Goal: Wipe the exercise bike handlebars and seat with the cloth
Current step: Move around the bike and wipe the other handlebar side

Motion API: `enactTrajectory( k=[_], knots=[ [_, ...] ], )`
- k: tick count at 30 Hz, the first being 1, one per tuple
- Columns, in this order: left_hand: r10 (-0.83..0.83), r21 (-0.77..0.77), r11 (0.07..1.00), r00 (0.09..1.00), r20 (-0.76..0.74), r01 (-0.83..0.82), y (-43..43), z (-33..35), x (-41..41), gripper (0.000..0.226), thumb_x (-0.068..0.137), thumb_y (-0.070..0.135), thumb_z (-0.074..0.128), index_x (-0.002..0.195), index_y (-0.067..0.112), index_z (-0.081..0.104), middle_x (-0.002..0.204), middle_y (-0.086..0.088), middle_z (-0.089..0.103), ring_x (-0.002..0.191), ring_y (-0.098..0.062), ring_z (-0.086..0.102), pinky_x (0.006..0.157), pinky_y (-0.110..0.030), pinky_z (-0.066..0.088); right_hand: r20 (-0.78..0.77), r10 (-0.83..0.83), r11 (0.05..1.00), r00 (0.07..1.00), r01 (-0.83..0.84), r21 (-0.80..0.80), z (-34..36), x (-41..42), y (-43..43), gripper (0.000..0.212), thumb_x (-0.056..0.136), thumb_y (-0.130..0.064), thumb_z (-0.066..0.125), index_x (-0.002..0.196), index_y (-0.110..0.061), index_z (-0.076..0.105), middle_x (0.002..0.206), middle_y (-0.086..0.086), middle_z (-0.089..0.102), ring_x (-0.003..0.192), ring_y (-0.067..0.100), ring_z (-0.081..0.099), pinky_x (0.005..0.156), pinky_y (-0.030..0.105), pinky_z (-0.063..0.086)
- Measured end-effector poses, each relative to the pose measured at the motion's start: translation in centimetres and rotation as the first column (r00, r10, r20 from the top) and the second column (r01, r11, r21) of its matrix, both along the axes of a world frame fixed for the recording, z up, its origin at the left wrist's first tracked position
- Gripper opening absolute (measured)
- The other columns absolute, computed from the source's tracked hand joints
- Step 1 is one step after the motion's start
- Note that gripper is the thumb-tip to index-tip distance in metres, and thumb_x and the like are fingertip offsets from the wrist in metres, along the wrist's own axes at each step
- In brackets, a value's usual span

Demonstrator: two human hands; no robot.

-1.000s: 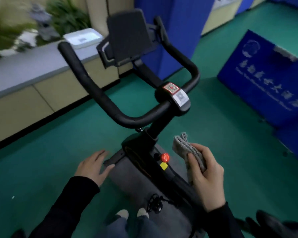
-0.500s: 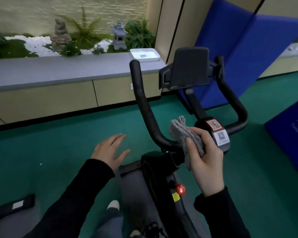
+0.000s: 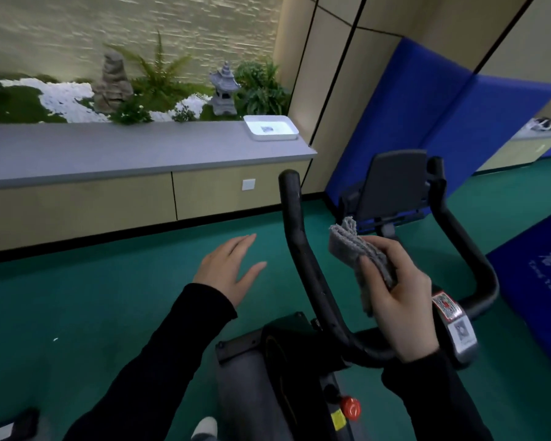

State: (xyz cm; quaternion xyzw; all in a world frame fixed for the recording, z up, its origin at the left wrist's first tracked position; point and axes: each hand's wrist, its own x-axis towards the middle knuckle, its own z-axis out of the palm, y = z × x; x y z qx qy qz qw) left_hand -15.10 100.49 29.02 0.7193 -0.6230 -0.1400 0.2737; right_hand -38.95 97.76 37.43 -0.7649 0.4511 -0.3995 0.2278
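**Hands.** The hands are apart. The left hand (image 3: 226,272) is held flat, palm down, with fingers straight and thumb spread; it holds nothing and touches nothing. It hovers over the green floor (image 3: 77,297). The right hand (image 3: 398,300) grips the cloth (image 3: 360,249): the thumb presses on the near face and the fingers curl round the far face. Both arms wear black sleeves.

**Cloth.** The cloth is grey and folded into several layers. Its folded end stands up and out past the right hand's fingertips, and one loose end hangs below the thumb. It shows a narrow gap to the bar on its left and is not touching that bar.

**Handlebars.** The handlebars (image 3: 312,265) are black and U-shaped. One bar rises between the two hands, just beside the cloth. The other bar (image 3: 468,249) rises beyond the right hand, on its outer side. The right hand's wrist lies over the base of the U. A dark tablet holder (image 3: 395,183) stands beyond the right hand, between the bars. A stem cap with printed stickers (image 3: 455,319) sits just beside the right wrist.

**Frame.** A red knob (image 3: 350,407) and a yellow label (image 3: 337,418) sit on the frame below the right forearm.

**Surroundings.** Beyond the left hand runs a long grey surface (image 3: 109,148) carrying a white tray (image 3: 271,127). Behind it are plants and a stone lantern (image 3: 224,89). A blue mat (image 3: 427,122) leans against the wall beyond the right hand.
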Motion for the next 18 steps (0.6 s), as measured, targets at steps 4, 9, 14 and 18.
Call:
enactTrajectory(
  k=[4, 9, 14, 18],
  knots=[
    [-0.029, -0.047, 0.999, 0.99, -0.137, 0.022, -2.9, 0.9, 0.5, 0.057, 0.096, 0.041, 0.044, 0.146, 0.016, 0.031, 0.145, -0.004, 0.042, 0.133, -0.02, 0.038, 0.11, -0.034, 0.03, -0.043, 0.003, 0.999, 0.999, -0.005, -0.044, 1.3, 2.0, -2.2, 0.02, 0.093, -0.026, 0.052, 0.111, -0.026, 0.059, 0.082, -0.002, 0.06, 0.064, 0.011, 0.054, 0.062, 0.028, 0.042],
    [-0.079, -0.111, 0.992, 0.965, -0.249, 0.053, -5.3, 2.4, 0.2, 0.055, 0.097, 0.043, 0.041, 0.145, 0.018, 0.033, 0.145, -0.004, 0.042, 0.133, -0.019, 0.036, 0.106, -0.024, 0.024, -0.126, 0.014, 0.989, 0.992, -0.032, -0.144, 3.5, 5.1, -5.5, 0.019, 0.094, -0.014, 0.055, 0.113, -0.017, 0.059, 0.09, 0.007, 0.064, 0.072, 0.017, 0.057, 0.066, 0.03, 0.042],
    [-0.04, -0.154, 0.988, 0.904, -0.425, -0.028, -6.5, 3.8, -0.6, 0.05, 0.096, 0.037, 0.05, 0.139, 0.014, 0.044, 0.137, -0.005, 0.051, 0.128, -0.017, 0.044, 0.099, -0.013, 0.025, -0.231, 0.068, 0.963, 0.971, -0.124, -0.238, 5.1, 8.9, -8.2, 0.021, 0.093, -0.007, 0.054, 0.113, -0.01, 0.06, 0.1, 0.01, 0.063, 0.092, 0.023, 0.059, 0.077, 0.029, 0.045],
    [-0.002, -0.145, 0.984, 0.794, -0.608, -0.108, -7.0, 4.5, -1.2, 0.043, 0.092, 0.027, 0.059, 0.132, 0.012, 0.052, 0.124, -0.004, 0.059, 0.112, -0.009, 0.052, 0.091, -0.009, 0.031, -0.367, 0.182, 0.942, 0.912, -0.269, -0.202, 5.2, 10.9, -10.3, 0.025, 0.092, -0.002, 0.054, 0.116, -0.007, 0.061, 0.106, 0.01, 0.063, 0.105, 0.025, 0.056, 0.085, 0.029, 0.043]
  ],
)
